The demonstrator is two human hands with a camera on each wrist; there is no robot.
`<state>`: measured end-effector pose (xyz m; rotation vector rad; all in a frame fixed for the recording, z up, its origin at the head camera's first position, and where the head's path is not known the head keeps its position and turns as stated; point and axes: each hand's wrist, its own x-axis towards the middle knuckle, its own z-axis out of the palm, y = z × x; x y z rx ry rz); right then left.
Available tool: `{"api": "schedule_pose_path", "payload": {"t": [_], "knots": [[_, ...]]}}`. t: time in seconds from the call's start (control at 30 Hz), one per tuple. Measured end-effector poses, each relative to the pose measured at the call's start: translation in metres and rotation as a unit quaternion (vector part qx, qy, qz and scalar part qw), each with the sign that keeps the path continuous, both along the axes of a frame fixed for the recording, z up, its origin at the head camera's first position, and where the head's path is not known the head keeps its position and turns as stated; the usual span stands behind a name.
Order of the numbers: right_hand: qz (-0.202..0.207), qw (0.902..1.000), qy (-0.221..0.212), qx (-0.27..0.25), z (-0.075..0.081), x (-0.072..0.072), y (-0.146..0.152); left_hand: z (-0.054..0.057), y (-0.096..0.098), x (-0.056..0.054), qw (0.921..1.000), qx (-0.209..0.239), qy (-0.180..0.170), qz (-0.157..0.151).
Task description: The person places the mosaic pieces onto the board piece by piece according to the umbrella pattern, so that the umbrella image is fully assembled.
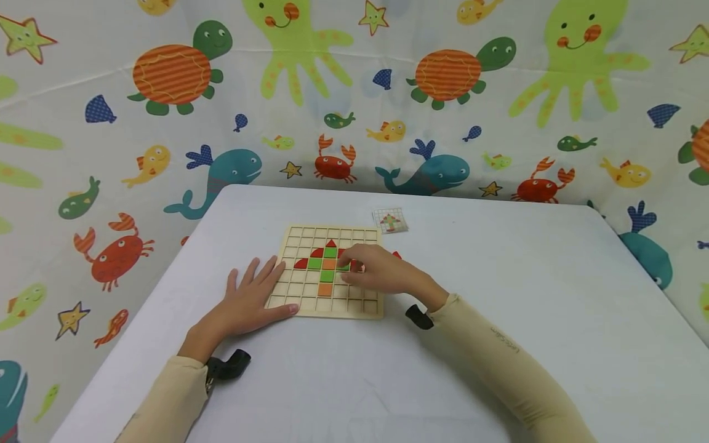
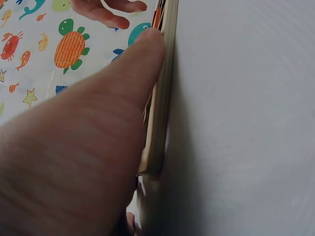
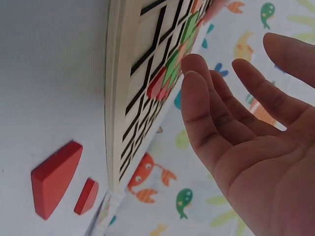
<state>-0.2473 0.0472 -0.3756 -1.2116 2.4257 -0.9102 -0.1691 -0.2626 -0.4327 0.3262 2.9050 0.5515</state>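
Observation:
A wooden grid board lies on the table, with green squares, orange squares and red pieces set in its cells. My left hand rests spread on the board's left edge, its thumb at the front rim. Over the right part of the pattern hovers my right hand, hiding some cells. The right wrist view shows its fingers loosely bent and its thumb apart, with nothing between them. Two loose red pieces, a larger one and a smaller one, lie beside the board.
Behind the board's right corner lies a small card printed with a similar pattern on a grid. The white table extends on both sides and in front. A cloth with sea animals hangs behind it.

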Motion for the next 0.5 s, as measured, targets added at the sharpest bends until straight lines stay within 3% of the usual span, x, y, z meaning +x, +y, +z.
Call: {"api": "schedule_pose_path", "payload": {"t": [0.3,0.5], "knots": [[-0.057,0.9973,-0.043,0.016,0.007,-0.011,0.024,-0.002,0.0,0.002,1.0,0.004,-0.007,0.001],[-0.096,0.9943,-0.045,0.012,0.009,-0.029,0.049,-0.001,-0.001,0.0,0.9999,0.008,-0.007,0.0]]}}
